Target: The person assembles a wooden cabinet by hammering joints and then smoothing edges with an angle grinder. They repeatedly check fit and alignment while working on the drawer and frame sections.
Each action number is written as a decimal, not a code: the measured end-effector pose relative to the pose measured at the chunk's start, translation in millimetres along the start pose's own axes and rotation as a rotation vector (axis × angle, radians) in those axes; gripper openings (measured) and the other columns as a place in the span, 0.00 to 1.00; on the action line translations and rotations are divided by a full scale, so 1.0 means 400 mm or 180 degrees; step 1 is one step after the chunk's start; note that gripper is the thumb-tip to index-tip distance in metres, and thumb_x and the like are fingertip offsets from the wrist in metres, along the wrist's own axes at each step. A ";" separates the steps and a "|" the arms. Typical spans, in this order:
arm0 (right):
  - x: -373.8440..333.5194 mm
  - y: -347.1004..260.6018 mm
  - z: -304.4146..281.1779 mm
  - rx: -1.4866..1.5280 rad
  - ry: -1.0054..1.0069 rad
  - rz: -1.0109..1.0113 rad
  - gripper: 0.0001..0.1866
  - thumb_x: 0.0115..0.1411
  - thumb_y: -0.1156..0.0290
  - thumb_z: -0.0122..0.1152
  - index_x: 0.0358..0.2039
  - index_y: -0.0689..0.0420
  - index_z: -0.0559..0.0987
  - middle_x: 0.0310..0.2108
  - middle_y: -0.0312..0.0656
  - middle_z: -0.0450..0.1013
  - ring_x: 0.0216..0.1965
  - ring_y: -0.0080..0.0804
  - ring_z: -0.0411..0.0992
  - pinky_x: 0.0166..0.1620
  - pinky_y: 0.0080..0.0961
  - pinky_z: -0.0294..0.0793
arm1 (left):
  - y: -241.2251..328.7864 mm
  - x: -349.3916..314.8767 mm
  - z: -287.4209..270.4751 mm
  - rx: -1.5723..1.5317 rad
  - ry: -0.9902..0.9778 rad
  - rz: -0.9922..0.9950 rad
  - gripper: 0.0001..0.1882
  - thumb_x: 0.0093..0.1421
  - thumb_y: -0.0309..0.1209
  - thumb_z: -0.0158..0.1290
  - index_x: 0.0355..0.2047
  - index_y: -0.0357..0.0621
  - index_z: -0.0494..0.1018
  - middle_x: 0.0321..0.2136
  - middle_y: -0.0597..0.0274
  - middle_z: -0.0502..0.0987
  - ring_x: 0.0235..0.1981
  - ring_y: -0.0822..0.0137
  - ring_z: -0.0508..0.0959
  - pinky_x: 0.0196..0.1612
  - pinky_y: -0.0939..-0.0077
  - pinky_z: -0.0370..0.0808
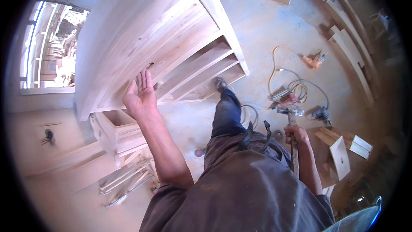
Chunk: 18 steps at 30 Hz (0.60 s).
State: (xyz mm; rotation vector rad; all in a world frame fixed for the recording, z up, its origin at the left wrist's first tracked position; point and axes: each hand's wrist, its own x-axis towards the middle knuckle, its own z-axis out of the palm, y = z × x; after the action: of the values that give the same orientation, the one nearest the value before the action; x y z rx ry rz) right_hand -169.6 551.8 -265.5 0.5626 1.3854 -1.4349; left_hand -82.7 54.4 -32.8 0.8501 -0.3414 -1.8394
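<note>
A large cabinet (165, 45) of pale, unpainted wood is seen from above, ahead and to the left of the wearer, in a workshop. A small elongated hole (150, 65) is cut in its broad front panel (184, 30). The left hand (142, 96) is held palm up, unfilled, with its fingers extended and slightly parted, the tips just below the hole; whether the wood is touched cannot be told. In the right hand (297, 134), a hammer (290, 111) is gripped by its handle, head up, well apart from the cabinet, over the floor.

The main carcass appears to have been put together: frame, panel and dividers are in place. The fitting-out looks unfinished, since open compartments (206, 56) are left along the side toward the wearer's foot (220, 84). A wooden drawer-like box (128, 139) is placed by the cabinet's near end, outside it. No finish can be made out on the wood, and no nail can be seen near the hammer.

On the floor at the right, an orange power drill (314, 61), a darker power tool (321, 115) and looped cables (300, 92) are laid out. Long boards (354, 58) are stacked beyond them. At the far left, bright light is let in through a window (53, 45).
</note>
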 end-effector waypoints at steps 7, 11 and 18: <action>0.167 0.208 -0.084 0.1816 0.0025 0.0995 0.04 0.61 0.72 0.55 0.30 0.53 0.71 0.18 0.31 0.63 0.14 0.24 0.61 0.18 0.26 0.61 | -0.006 -0.027 0.060 -0.0028 -0.0036 -0.0235 0.24 0.70 0.30 0.38 0.62 0.28 0.56 0.58 0.39 0.65 0.55 0.45 0.72 0.50 0.55 0.76; 0.187 0.323 -0.142 0.1807 0.0181 0.1235 0.02 0.62 0.71 0.52 0.33 0.52 0.73 0.17 0.28 0.63 0.14 0.20 0.61 0.20 0.25 0.62 | -0.021 -0.050 0.069 0.0230 0.0379 0.0000 0.22 0.68 0.31 0.40 0.58 0.29 0.61 0.51 0.40 0.69 0.47 0.48 0.75 0.36 0.65 0.74; 0.223 0.369 -0.195 0.1696 0.0055 0.1076 0.06 0.62 0.68 0.52 0.30 0.56 0.73 0.17 0.29 0.63 0.14 0.22 0.62 0.19 0.25 0.63 | 0.004 -0.244 -0.056 0.0418 0.0441 -0.0126 0.20 0.65 0.33 0.47 0.53 0.32 0.64 0.47 0.43 0.71 0.44 0.50 0.75 0.35 0.65 0.74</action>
State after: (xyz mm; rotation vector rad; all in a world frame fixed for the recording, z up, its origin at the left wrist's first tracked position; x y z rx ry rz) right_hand -97.6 620.3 -426.2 1.0951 0.8552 -1.5130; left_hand -45.3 144.2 -9.2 1.0758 -0.3628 -1.7983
